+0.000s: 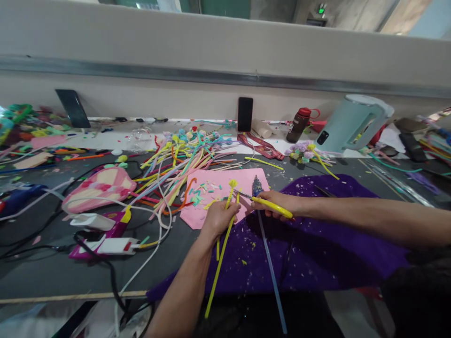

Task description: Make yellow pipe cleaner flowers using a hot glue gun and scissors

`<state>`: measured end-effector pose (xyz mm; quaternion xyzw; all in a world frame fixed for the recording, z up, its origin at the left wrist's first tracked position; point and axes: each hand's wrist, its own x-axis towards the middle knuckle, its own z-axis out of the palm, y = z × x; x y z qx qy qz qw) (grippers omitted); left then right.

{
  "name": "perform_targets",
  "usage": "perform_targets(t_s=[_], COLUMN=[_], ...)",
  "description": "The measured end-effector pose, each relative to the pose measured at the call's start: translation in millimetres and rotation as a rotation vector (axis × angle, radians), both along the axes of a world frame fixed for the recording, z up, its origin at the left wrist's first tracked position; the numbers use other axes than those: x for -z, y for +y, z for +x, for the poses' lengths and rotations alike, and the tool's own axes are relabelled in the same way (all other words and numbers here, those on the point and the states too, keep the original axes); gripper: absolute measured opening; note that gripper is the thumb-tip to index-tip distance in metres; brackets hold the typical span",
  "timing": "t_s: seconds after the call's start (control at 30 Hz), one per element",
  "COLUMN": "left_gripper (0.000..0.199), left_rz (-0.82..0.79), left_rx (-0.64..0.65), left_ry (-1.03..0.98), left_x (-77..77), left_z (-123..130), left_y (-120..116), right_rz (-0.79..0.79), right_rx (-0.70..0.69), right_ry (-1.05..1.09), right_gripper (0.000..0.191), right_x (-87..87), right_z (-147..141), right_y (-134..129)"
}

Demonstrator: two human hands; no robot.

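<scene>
The fuzzy yellow stem [220, 263], its tufted tip pointing up, slants through the centre of the frame, its upper part over a smooth pink sheet [251, 176]. The left hand [219, 219] pinches it between thumb and fingers below the tip. The right hand [282, 203] has its fingers curled around the glossy yellow handles of the scissors [273, 207], whose metal blades point left, near the stem. Short clippings in green, white and yellow dot the sheet.

Below and to the right spreads a soft, matte purple cloth [317, 272], flecked with pale bits. A long, thin, pale blue stick [270, 267] lies across it, running to the bottom edge. Left of centre, a loose bundle of fuzzy stems [190, 169] fans over the flat dark grey tabletop [31, 277]. Further left are a rounded pink-and-cream piece [100, 188] and, beneath it, a magenta power strip [118, 227] with white plugs.

Along the back, 2 dark phones stand upright, 1 at upper centre [245, 114] and 1 at upper left [73, 108]. At upper right are a dark bottle [299, 126] with a red cap and a rounded, pale mint kettle [355, 122]. A whitish partition [211, 47] crosses behind; a green sign [321, 8] glows above.
</scene>
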<state>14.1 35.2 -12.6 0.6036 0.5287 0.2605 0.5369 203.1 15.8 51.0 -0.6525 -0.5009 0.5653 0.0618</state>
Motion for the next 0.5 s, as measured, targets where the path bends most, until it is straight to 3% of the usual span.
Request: perform_targets(t_s=[0.2, 0.5], left_gripper=[0.025, 0.022], left_rz=[0.045, -0.026], left_rx=[-0.052, -0.145], left_ry=[-0.008, -0.058], left_x=[0.0, 0.1], left_z=[-2.3, -5.8], left_y=[0.8, 4.5], right_rz=[0.097, 0.01], right_rx=[-0.076, 0.024], right_ry=[-0.073, 0.084], right_gripper=[0.045, 0.046], right_x=[-0.4, -8.7], right_z=[-0.1, 7.9], right_y=[2.5, -9.9])
